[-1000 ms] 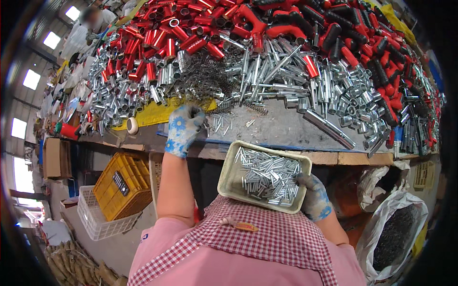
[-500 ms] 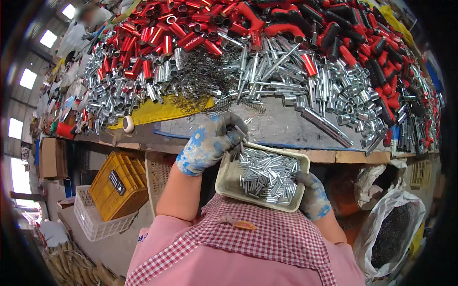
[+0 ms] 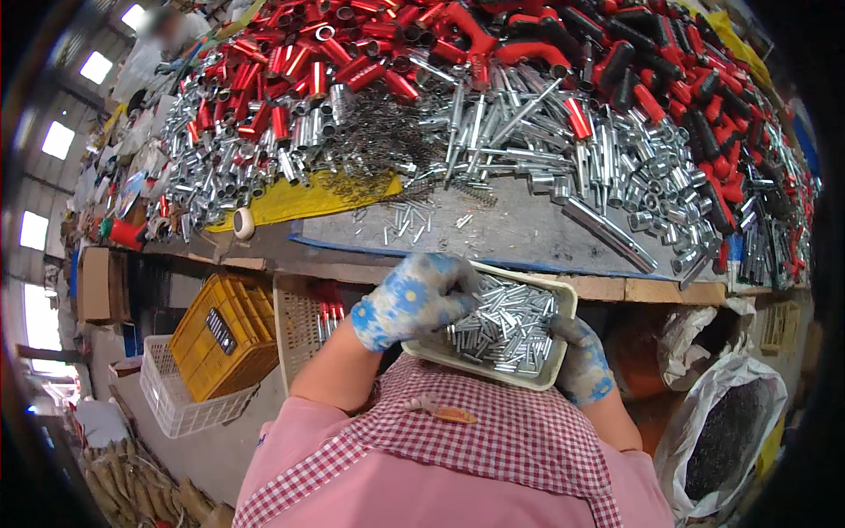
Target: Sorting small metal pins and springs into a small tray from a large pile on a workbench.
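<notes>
A pale, shallow plastic tray point(image 3: 569, 310) full of small silver metal pins point(image 3: 510, 330) is held in front of my apron, close to the table edge. My right hand point(image 3: 583, 361), in a blue-flowered work glove, grips its right rim, thumb over the edge. My left hand point(image 3: 418, 299), in a matching glove, reaches over the tray's left side. Its fingers are curled down at the pins, and whatever they hold is hidden. Several loose pins point(image 3: 407, 220) lie on the grey table sheet beyond my left hand, with a few more beside them.
Across the table are heaped red tubes point(image 3: 352, 75), dark springs point(image 3: 378, 132), silver rods point(image 3: 493, 123), silver collars point(image 3: 656, 176) and red-black handles point(image 3: 616, 62). A yellow crate point(image 3: 220, 326) sits in a white basket point(image 3: 176, 409) at left; a white sack point(image 3: 722, 440) stands right.
My left hand has moved down from above the table edge to the pins in the tray. Loose pins on the sheet, earlier mostly behind that hand, now show. My right hand keeps its hold.
</notes>
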{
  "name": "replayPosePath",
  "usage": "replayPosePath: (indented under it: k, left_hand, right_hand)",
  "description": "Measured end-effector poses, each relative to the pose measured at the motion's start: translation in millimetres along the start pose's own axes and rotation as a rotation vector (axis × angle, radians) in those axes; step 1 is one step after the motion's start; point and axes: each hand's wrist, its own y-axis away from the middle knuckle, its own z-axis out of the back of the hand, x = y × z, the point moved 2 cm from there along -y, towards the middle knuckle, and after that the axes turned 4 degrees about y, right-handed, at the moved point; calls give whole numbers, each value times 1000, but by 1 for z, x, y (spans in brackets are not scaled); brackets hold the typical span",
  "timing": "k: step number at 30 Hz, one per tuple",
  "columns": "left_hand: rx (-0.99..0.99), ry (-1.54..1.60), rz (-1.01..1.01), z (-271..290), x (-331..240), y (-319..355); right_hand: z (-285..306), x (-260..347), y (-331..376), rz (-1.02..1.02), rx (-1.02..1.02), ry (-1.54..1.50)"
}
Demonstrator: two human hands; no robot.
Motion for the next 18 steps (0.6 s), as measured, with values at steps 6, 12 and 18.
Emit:
replayPosePath:
  k: [6, 12, 18]
  left_hand:
    - [-25, -196, -487, -5, 1, 4]
    - [-229, 350, -272, 8, 14, 16]
    - [-232, 956, -48, 18, 31, 20]
  right_hand:
    - [3, -3, 1, 74, 23, 76]
    - [4, -1, -1, 82, 39, 128]
    - [4, -3, -2, 59, -22, 111]
